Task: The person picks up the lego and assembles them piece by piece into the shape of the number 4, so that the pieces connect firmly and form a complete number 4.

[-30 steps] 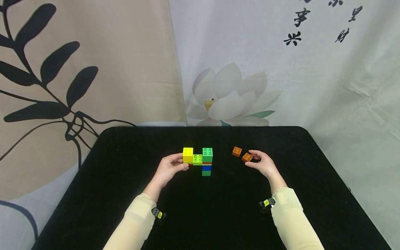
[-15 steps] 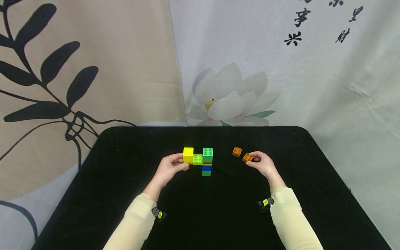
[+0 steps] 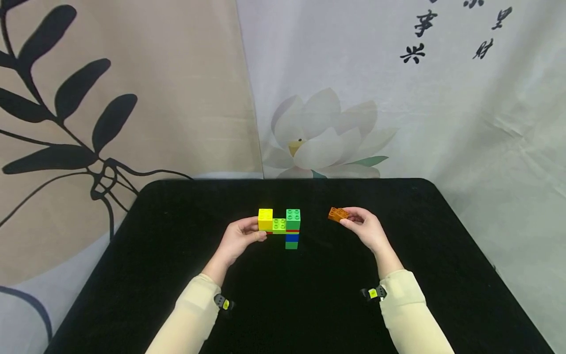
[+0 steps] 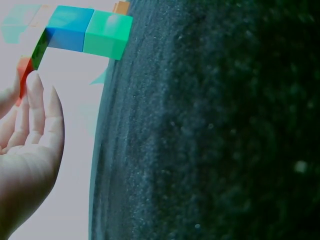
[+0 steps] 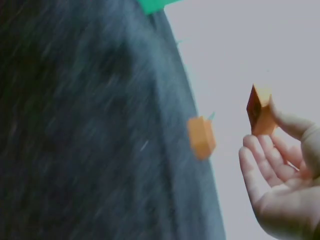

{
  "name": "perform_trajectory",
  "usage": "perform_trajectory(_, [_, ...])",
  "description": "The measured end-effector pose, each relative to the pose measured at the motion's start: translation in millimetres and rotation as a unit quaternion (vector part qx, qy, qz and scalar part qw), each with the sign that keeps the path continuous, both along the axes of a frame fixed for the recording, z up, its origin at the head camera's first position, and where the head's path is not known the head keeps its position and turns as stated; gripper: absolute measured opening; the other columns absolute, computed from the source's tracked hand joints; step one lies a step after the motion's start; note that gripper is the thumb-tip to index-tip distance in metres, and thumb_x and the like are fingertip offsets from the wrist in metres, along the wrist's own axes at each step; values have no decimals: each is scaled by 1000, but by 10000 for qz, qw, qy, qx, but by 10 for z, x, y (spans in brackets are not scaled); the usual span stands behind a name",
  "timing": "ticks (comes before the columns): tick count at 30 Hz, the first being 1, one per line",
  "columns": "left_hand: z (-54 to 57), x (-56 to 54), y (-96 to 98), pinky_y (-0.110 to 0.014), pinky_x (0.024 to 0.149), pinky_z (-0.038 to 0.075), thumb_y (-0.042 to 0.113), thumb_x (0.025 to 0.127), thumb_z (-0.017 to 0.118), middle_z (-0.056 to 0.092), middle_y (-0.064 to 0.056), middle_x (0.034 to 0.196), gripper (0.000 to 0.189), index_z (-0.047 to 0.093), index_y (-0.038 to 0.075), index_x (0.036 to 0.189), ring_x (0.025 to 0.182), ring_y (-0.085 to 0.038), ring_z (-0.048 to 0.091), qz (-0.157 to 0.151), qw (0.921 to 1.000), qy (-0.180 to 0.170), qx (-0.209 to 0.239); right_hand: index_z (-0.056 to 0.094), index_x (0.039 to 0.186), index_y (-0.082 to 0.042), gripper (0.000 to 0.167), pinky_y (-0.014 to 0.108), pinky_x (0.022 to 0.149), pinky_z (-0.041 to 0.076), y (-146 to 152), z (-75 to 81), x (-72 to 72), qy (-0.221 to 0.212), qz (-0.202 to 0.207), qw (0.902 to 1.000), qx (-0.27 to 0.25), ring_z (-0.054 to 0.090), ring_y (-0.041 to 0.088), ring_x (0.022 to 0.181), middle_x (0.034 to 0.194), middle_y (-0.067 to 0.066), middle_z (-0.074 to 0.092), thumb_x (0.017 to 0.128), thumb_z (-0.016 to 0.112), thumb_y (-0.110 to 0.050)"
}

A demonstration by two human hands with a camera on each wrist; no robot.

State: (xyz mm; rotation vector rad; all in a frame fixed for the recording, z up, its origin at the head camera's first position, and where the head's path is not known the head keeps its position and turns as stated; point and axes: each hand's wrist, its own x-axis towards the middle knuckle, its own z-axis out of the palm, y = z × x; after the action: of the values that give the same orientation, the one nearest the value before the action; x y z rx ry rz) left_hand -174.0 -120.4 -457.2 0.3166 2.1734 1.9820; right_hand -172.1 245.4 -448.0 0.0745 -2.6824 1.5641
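A built piece of toy building bricks stands mid-table, with a yellow brick (image 3: pixel 265 220), a lime brick (image 3: pixel 279 225), and a green brick (image 3: pixel 293 219) over red, blue and green layers. My left hand (image 3: pixel 238 239) pinches its left end, near the yellow brick. In the left wrist view the blue brick (image 4: pixel 71 27) and lower green brick (image 4: pixel 106 36) jut out to the right. Between thumb and fingers, my right hand (image 3: pixel 368 229) holds an orange brick (image 5: pixel 261 110), lifted. Another orange brick (image 5: pixel 201 137) sits on the table, partly covered by the held one in the head view.
A black cloth-covered table (image 3: pixel 283 305) lies under both hands, its far edge just beyond the bricks. A printed curtain (image 3: pixel 185 88) hangs behind it. Each forearm has a small camera at the wrist.
My right hand has raised its orange brick and moved left and slightly away, so that brick now overlaps the other orange one. The left hand and the built piece stay put.
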Motion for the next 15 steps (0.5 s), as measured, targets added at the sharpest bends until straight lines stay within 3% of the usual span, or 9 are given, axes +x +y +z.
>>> perform_trajectory(8, [14,-2,-6,-31,85,56,2,92,68,68,-21,118,40,58,-3,131,95,-22,70,-68,9999,-145,15,63,127,-4,34,41,96,51,-329,343,37,474,553,9972,-148,59,28,106,118,15,58,95,68,-14])
perform_trajectory(15, [266,147,27,-31,88,56,2,92,69,68,-22,116,40,58,-7,129,94,-24,70,-64,9999,19,-102,64,126,-5,34,47,97,50,-590,554,67,996,1119,9886,-138,61,26,103,118,12,59,92,71,-9])
